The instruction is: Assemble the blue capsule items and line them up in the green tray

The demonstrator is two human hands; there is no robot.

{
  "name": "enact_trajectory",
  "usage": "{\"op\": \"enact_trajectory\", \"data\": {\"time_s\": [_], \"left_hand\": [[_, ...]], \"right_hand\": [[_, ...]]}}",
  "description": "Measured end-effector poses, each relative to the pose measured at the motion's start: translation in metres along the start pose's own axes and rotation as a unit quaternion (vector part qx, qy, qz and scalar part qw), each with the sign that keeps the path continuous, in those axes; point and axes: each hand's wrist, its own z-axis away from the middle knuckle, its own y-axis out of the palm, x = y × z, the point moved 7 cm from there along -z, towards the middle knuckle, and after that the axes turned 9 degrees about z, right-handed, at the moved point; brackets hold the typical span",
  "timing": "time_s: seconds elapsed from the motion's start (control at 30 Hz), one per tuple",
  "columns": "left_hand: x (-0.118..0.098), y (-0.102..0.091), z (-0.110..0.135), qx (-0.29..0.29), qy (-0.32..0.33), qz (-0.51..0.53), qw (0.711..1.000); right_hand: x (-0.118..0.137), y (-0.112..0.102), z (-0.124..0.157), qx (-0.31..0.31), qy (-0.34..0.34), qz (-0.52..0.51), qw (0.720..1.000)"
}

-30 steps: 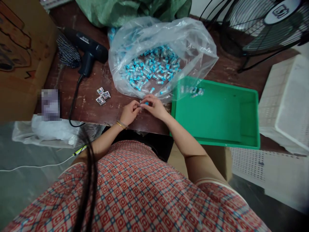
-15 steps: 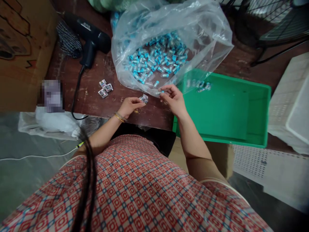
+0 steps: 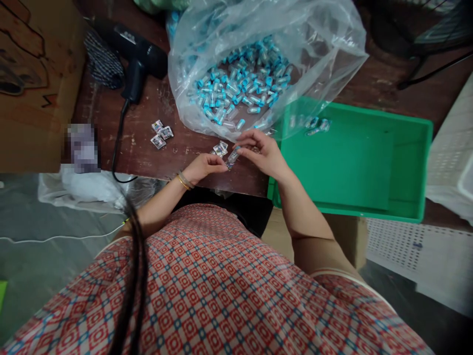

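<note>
At six o'clock from the open plastic bag (image 3: 332, 44), over the scuffed brown tabletop (image 3: 185, 153), a small clear vial (image 3: 233, 156) slants between my two hands, glossy, with a dark printed piece (image 3: 229, 166) at its lower end. My right hand (image 3: 264, 154) pinches the vial's upper part between thumb and fingers; my left hand (image 3: 201, 168) grips the printed piece. Small printed packets (image 3: 220, 149) lie just beside the vial at ten o'clock, blue-capped vials (image 3: 244, 86) at twelve, a green tray (image 3: 351, 162) at three.
</note>
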Motion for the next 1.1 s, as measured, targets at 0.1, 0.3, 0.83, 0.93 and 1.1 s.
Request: {"op": "enact_trajectory", "data": {"time_s": [0.1,0.3,0.83,0.93,1.1], "left_hand": [[0.006,0.000,0.000,-0.001,-0.002,0.001,1.000],[0.019,0.008,0.003,0.001,-0.014,0.085,0.996],[0.013,0.030,0.023,-0.013,-0.061,0.224,0.973],[0.013,0.030,0.023,-0.016,-0.055,0.208,0.977],[0.013,0.031,0.021,-0.022,-0.046,0.197,0.979]], "right_hand": [[0.000,0.001,0.005,-0.032,-0.003,0.039,0.999],[-0.008,0.007,0.012,-0.038,0.005,0.048,0.998],[0.008,0.035,0.050,-0.157,-0.072,0.101,0.980],[0.007,0.034,0.049,-0.158,-0.068,0.080,0.982],[0.007,0.035,0.050,-0.141,-0.059,0.073,0.986]]}}
